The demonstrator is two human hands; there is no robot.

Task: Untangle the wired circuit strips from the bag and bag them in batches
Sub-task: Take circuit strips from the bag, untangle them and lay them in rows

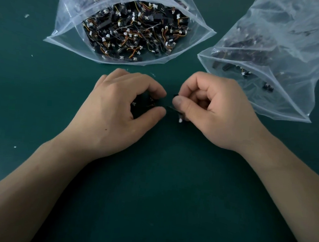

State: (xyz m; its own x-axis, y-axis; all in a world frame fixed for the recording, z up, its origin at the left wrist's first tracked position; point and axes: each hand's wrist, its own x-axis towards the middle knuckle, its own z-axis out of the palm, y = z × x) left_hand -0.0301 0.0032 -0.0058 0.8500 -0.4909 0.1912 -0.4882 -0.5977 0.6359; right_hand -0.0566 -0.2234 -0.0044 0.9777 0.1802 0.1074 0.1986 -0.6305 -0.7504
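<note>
A dark green matte table surface fills the view. At the top centre lies a large clear plastic zip bag, its mouth gaping toward the person, packed with a tangled mass of black wired circuit strips with orange and yellow leads and white plugs. To the right, a second clear plastic bag lies with its mouth also toward the person and holds far fewer of the same strips, seen dimly through the film.

Just below the two bags, both hands rest close together on the surface. The left hand has its fingers and thumb curled round a small clump of black strips. The right hand has its fingers curled in, thumb and forefinger pinching a single black strip, whose small white plug hangs under the thumb. Tiny white scraps dot the surface at the left.
</note>
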